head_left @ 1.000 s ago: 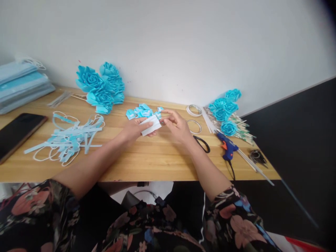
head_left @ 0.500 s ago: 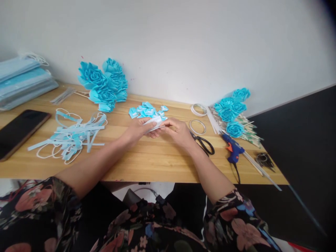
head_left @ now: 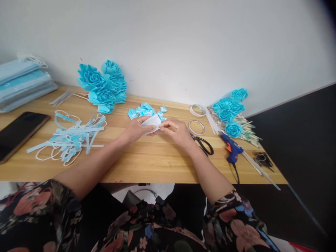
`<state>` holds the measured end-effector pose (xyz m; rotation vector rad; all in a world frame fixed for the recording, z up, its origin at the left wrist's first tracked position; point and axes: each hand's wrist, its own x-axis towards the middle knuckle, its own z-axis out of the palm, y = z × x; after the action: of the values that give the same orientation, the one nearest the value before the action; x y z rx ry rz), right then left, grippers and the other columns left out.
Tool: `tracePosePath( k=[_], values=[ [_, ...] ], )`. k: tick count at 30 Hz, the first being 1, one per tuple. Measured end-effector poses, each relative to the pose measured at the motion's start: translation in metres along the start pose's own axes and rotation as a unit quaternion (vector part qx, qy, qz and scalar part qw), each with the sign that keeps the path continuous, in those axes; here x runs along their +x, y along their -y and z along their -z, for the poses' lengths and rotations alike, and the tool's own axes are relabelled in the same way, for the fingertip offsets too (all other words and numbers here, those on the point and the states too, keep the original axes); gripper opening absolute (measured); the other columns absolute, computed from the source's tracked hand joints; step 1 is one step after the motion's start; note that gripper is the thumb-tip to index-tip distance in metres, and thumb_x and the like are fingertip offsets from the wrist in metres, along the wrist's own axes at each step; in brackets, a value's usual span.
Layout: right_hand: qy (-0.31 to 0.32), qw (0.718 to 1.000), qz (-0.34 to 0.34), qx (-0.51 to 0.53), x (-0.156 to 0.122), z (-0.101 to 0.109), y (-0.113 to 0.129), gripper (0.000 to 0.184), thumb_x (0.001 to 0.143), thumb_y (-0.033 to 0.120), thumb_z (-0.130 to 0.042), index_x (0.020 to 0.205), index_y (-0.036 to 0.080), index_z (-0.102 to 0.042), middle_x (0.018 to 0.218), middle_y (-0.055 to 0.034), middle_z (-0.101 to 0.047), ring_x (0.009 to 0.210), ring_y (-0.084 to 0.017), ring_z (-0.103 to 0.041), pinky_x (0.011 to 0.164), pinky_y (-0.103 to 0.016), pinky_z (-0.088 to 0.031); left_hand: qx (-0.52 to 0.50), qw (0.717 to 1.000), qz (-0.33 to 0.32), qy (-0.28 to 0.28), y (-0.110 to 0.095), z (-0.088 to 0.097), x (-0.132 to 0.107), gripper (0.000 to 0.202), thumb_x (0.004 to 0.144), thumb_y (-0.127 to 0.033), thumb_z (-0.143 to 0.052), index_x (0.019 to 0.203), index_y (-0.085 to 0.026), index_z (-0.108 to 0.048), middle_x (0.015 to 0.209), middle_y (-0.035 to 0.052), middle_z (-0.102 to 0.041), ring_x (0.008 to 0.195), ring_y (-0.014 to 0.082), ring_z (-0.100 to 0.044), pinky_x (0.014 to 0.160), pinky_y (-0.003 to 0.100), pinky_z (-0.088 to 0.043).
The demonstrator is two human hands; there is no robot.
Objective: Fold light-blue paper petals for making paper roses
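Here a white scrap (head_left: 153, 122) sits pinched between both hands, held just above the table (head_left: 147, 161) near its middle. The left hand (head_left: 136, 128) closes on the scrap from its left edge, thumb on top; the right hand (head_left: 176, 130) nips the right corner between thumb and forefinger, the other fingers curled. Just behind the scrap lies a heap of blue cut pieces (head_left: 147, 110). Right of the right hand are black scissors (head_left: 203, 144) (handles toward the table's front edge), two tape rings (head_left: 197, 119), a blue glue gun (head_left: 231, 149) and a bunch of blue roses (head_left: 229, 111) on sticks. To the left lie trimmed strips and ear loops (head_left: 69, 138), a dark phone (head_left: 18, 133), a stack of masks (head_left: 22, 84) and, against the wall, larger blue roses (head_left: 102, 85).
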<state>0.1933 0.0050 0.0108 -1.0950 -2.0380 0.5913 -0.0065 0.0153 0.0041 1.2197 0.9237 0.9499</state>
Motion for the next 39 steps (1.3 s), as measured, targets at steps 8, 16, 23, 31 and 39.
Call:
tracePosePath(
  k=[8,16,23,31,39],
  values=[
    [-0.005,0.996,-0.051,0.079,0.001,-0.006,0.002,0.01,0.082,0.03,-0.065,0.082,0.02,-0.067,0.081,-0.0004,-0.071,0.076,-0.014,-0.064,0.074,-0.028,-0.048,0.03,0.999,-0.005,0.012,0.0,-0.002,0.0,0.037,0.064,-0.035,-0.076,0.092,-0.012,-0.066,0.075,0.0027,-0.07,0.069,0.0164,-0.067,0.071,0.032,-0.057],
    [-0.029,0.995,-0.047,0.085,0.001,-0.01,0.003,0.009,0.082,0.028,-0.062,0.08,0.019,-0.065,0.078,0.0001,-0.069,0.074,-0.013,-0.063,0.073,-0.026,-0.048,0.037,0.999,-0.006,0.024,0.001,-0.002,0.001,0.035,0.066,-0.032,-0.073,0.094,-0.013,-0.065,0.077,0.0025,-0.07,0.071,0.0164,-0.068,0.07,0.031,-0.057],
    [-0.042,0.993,-0.053,0.095,0.001,-0.012,0.003,0.007,0.081,0.025,-0.061,0.079,0.019,-0.064,0.075,0.0004,-0.069,0.07,-0.013,-0.062,0.07,-0.025,-0.047,0.017,0.999,-0.009,0.037,0.005,-0.001,0.002,0.034,0.066,-0.032,-0.073,0.093,-0.012,-0.065,0.076,0.0033,-0.071,0.069,0.0159,-0.067,0.067,0.029,-0.055],
    [-0.057,0.993,-0.064,0.085,0.001,-0.014,-0.001,0.012,0.079,0.028,-0.062,0.086,0.019,-0.065,0.076,0.0009,-0.065,0.07,-0.012,-0.058,0.07,-0.026,-0.046,0.014,0.999,-0.009,0.045,0.009,0.001,0.004,0.04,0.072,-0.039,-0.072,0.102,-0.012,-0.066,0.08,0.0046,-0.072,0.071,0.0163,-0.068,0.07,0.03,-0.056],
    [-0.065,0.992,-0.068,0.085,0.001,-0.015,-0.002,0.018,0.08,0.03,-0.062,0.094,0.019,-0.065,0.074,0.0016,-0.059,0.069,-0.012,-0.055,0.07,-0.027,-0.045,0.058,0.998,-0.033,0.004,0.003,-0.001,0.003,0.051,0.066,-0.04,-0.078,0.108,-0.013,-0.066,0.088,0.0035,-0.069,0.069,0.0134,-0.063,0.066,0.027,-0.054]
  ],
)
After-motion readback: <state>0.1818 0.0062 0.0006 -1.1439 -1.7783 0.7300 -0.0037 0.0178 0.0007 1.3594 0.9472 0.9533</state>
